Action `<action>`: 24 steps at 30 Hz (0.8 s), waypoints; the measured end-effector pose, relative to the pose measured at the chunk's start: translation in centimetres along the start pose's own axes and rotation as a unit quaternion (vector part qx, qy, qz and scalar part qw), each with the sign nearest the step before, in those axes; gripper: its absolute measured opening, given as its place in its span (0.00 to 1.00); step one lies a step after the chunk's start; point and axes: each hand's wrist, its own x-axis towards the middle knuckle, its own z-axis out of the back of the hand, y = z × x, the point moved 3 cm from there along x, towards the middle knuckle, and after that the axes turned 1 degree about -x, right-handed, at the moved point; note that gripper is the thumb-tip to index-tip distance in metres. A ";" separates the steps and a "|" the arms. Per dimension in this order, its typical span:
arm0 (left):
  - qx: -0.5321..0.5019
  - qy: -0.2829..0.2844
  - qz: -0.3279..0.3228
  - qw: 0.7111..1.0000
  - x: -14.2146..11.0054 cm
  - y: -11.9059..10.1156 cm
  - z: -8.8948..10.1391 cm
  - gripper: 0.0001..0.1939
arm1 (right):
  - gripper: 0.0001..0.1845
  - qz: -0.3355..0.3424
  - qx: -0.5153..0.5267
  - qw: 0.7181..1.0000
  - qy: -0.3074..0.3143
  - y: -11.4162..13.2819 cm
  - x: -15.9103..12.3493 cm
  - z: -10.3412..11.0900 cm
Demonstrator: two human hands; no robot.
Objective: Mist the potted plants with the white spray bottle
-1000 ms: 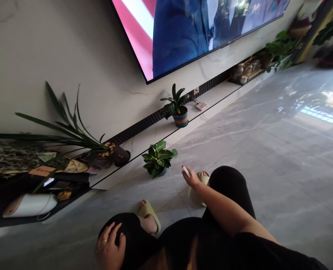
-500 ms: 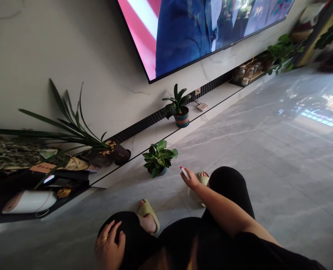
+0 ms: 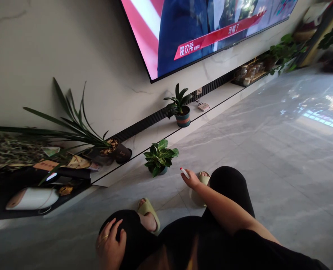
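Slim white plastic-looking stick with a red end [image 3: 185,173] is jutting from your right hand [image 3: 192,180], apart from the plant. Risks, big to small: glossy grey marbled floor [image 3: 267,157] is lying below, so you're risking a drop and a roll if your grip is loosening. Bushy green-leafed plant in a dark teal pot [image 3: 160,157] is standing near that hand; you're risking bumped leaves if the hand is swinging that way. Red end is leading, so it's risking first contact.

Pose: bare right forearm [image 3: 222,204] is stretching forward past your bent black-clad right knee [image 3: 230,180]. Left hand [image 3: 111,243] is resting on your black-clad left knee [image 3: 127,225], fingers spreading slightly, holding nothing visible. Right fingers are pinching the stick; exact fingertip placement isn't showing clearly enough to tell.
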 end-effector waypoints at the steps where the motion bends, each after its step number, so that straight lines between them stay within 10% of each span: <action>1: -0.002 0.002 0.003 1.000 0.0 0.0 0.0 0.17 | 0.15 0.001 -0.001 1.000 0.000 0.0 0.0 0.0; 24: -0.004 0.008 0.018 1.000 -0.1 -0.1 0.1 0.16 | 0.14 -0.017 -0.008 1.000 -0.018 -1.0 0.5 0.3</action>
